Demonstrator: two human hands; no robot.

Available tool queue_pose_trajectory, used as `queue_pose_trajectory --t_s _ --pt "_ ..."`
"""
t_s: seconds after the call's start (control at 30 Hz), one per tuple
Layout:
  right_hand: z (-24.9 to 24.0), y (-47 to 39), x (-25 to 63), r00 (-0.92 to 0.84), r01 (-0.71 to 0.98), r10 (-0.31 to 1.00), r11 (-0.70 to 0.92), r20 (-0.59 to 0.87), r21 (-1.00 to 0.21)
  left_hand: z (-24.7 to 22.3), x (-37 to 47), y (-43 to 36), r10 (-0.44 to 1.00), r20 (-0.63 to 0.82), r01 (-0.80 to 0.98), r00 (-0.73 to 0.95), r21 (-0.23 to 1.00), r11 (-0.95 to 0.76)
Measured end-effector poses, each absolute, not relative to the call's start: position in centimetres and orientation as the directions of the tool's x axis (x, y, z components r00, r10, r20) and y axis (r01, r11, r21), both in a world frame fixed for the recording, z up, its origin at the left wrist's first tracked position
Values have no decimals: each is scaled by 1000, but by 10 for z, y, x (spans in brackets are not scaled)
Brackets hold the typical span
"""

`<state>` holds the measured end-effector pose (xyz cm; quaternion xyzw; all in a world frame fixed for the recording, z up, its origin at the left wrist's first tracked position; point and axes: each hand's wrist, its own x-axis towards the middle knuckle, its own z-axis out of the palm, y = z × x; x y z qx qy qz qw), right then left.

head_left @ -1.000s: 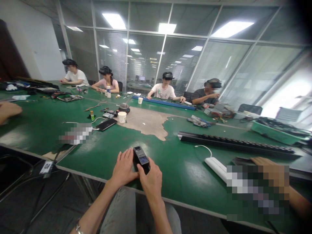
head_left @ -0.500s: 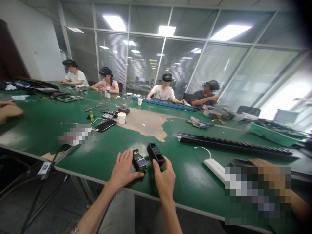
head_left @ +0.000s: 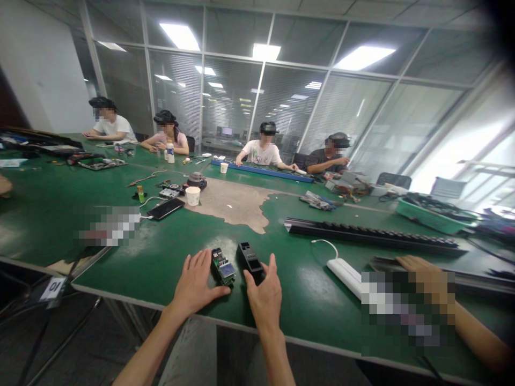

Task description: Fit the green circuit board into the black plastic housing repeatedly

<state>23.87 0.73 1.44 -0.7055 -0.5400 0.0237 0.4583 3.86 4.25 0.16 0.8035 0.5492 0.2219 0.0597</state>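
Observation:
The green circuit board with a small grey screen (head_left: 223, 269) lies on the table near its front edge. My left hand (head_left: 195, 281) rests at its left side, fingers stretched out and the thumb by its lower end. Just to the right of the board is a black plastic casing (head_left: 250, 257) with openings in its upper face. My right hand (head_left: 263, 292) has this casing's near end between the thumb and a finger, while the index finger points up, away from it. A narrow gap separates casing and board.
On the green table (head_left: 298, 279), a white power strip (head_left: 346, 276) and long black rails (head_left: 370, 236) are to the right, near another person's hand (head_left: 426, 273). A phone (head_left: 166, 209) and paper cup (head_left: 193, 196) stand left of centre. Several people sit opposite.
The view has shifted slightly. My right hand has changed its hold on the casing: the index finger now stands away from it. My left hand stays beside the circuit board.

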Motion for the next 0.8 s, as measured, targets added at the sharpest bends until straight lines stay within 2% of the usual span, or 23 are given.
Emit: queue_pose_trajectory --t_s 0.17,0.27,0.37,0.5,0.8 --pt "24 3 236 532 572 766 -11 361 -821 3 38 41 905 297 846 304 354 -400" --pt "35 0 224 552 438 764 74 333 -896 1 38 41 906 306 843 293 365 -396" --pt "45 0 209 505 379 792 155 344 -912 0 39 40 908 320 838 270 386 -386" --pt "52 3 191 434 401 826 181 360 -898 2 39 38 904 346 818 252 424 -390" --pt "45 -3 175 338 612 846 135 412 -779 8 42 35 901 372 804 224 452 -386"
